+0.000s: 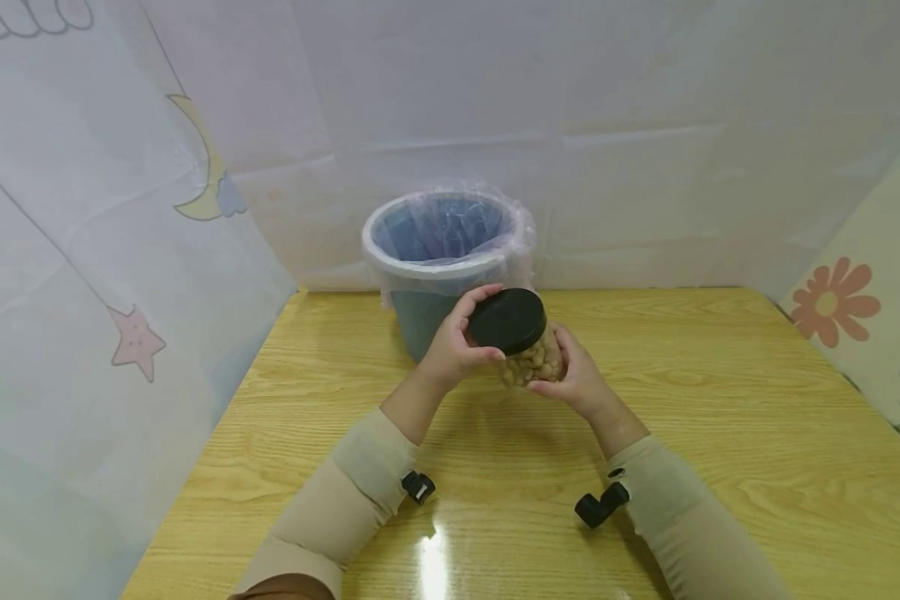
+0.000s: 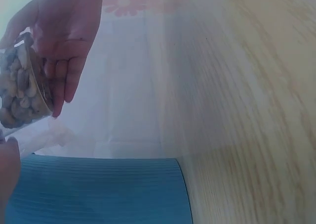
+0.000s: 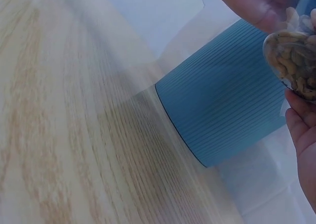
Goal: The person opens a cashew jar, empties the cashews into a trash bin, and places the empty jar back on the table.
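A clear plastic jar of cashews (image 1: pixel 534 360) is held tilted above the table, its black lid (image 1: pixel 507 320) turned up and to the left. My left hand (image 1: pixel 450 348) grips the lid from the side, thumb on the near edge and fingers on the far edge. Around the jar's lower body, my right hand (image 1: pixel 581 377) holds on with thumb in front and fingers behind. Cashews (image 3: pixel 295 61) show through the base in the right wrist view. From the left wrist, the right hand (image 2: pixel 69 28) supports the jar (image 2: pixel 23 88), while only part of the left hand (image 2: pixel 7 169) appears.
Just behind the hands stands a blue-green ribbed bin (image 1: pixel 416 321) with a white rim and a clear pinkish liner bag (image 1: pixel 523 237). The wood-grain table (image 1: pixel 690 375) reaches back to a cloth backdrop (image 1: pixel 645 167). Printed cloth (image 1: pixel 60 275) also hangs at the left.
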Motion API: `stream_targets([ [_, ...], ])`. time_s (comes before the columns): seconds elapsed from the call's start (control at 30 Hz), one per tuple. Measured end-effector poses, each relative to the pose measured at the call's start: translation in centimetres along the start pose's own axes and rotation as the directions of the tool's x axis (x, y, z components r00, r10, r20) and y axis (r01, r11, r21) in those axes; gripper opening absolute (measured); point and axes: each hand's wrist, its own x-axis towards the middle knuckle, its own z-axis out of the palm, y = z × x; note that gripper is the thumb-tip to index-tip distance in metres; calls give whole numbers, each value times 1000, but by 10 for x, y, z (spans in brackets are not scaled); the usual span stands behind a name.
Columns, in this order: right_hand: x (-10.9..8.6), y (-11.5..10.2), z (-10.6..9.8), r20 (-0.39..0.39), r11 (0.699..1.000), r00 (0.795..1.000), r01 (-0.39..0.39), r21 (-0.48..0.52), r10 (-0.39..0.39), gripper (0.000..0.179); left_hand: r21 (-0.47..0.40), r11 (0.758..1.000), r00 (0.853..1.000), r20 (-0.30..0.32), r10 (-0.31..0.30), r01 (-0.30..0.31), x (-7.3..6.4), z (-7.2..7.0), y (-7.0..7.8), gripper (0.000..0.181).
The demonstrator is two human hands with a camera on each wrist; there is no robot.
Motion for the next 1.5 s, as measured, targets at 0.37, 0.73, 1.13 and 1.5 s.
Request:
stream_targets([
  [0.37,0,0,-4,72,989,997,31,145,-42,72,-152,988,990,141,-14,36,-3,-6,-4,113],
  [0.73,1,2,-4,159,973,976,117,200,-150,68,-184,979,962,270,-35,87,-3,-10,0,116],
  [1.13,1,-1,-3,270,973,958,33,227,-96,63,-179,982,949,317,2,57,-2,-11,-1,112],
  [1.5,2,1,-5,187,983,979,48,176,-81,65,-132,985,981,176,-86,110,-4,-8,-2,116],
])
